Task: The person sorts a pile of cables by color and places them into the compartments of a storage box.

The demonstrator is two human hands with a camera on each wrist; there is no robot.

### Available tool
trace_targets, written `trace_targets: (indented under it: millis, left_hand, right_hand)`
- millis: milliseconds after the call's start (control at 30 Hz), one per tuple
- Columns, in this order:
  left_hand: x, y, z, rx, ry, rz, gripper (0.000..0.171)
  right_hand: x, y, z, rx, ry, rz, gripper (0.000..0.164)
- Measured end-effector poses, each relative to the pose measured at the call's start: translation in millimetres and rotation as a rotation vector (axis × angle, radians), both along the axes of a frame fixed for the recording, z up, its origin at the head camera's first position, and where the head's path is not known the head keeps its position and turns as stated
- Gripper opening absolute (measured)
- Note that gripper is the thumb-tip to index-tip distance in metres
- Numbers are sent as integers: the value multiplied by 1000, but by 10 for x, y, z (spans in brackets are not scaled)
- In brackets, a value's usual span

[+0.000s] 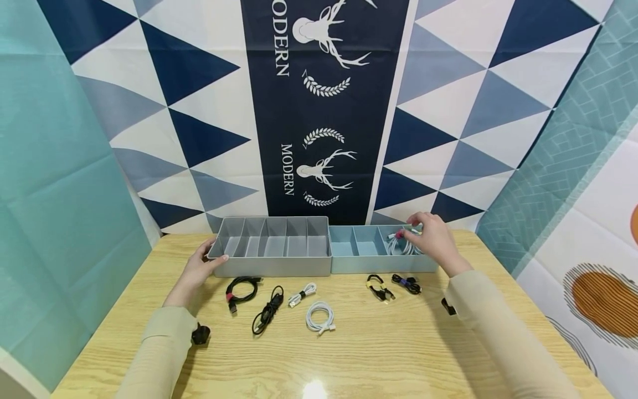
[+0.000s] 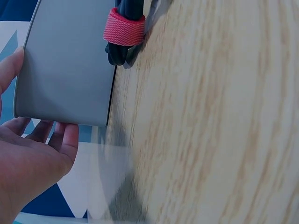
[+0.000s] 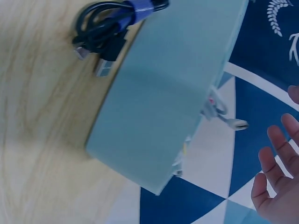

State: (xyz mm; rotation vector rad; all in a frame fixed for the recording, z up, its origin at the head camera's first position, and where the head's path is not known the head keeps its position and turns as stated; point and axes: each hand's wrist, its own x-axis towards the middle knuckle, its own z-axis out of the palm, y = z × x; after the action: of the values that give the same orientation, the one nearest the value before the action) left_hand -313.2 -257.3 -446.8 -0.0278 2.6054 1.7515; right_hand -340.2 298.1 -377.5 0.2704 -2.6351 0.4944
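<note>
At the left end of a grey divided box (image 1: 271, 267), my left hand (image 1: 198, 270) grips the box, its thumb at the front corner and its fingers against the end wall. In the left wrist view the fingertips (image 2: 70, 135) meet the grey end. Over the right part of a light blue divided box (image 1: 381, 265) is my right hand (image 1: 432, 237). Its fingers are spread and hold nothing in the right wrist view. Below it, white coiled cables (image 1: 406, 247) lie in the blue box, one with a pink tie, and white ends (image 3: 236, 123) stick up past the rim.
On the wooden table before the boxes lie a black cable with a red tie (image 1: 242, 289), a black cable (image 1: 268, 311), a white cable with a black tie (image 1: 302, 295), a white coil (image 1: 320, 317), a yellow-tied cable (image 1: 380, 288) and a purple-tied cable (image 1: 406, 284). Patterned cloth hangs behind.
</note>
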Motion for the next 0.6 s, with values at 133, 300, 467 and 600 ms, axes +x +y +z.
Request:
trace_targets:
  millis: [133, 300, 467, 600]
  left_hand:
    - [-8, 0, 2, 0, -3, 2, 76]
    - [-7, -3, -2, 10, -2, 5, 76]
    - [-8, -3, -7, 13, 5, 2, 76]
    - [-11, 0, -11, 20, 0, 2, 76]
  right_hand:
    - [53, -28, 95, 19, 15, 10, 26]
    - [136, -80, 205, 17, 15, 22, 27]
    - [196, -123, 281, 9, 1, 29, 28]
    - [259, -172, 344, 7, -5, 34, 28]
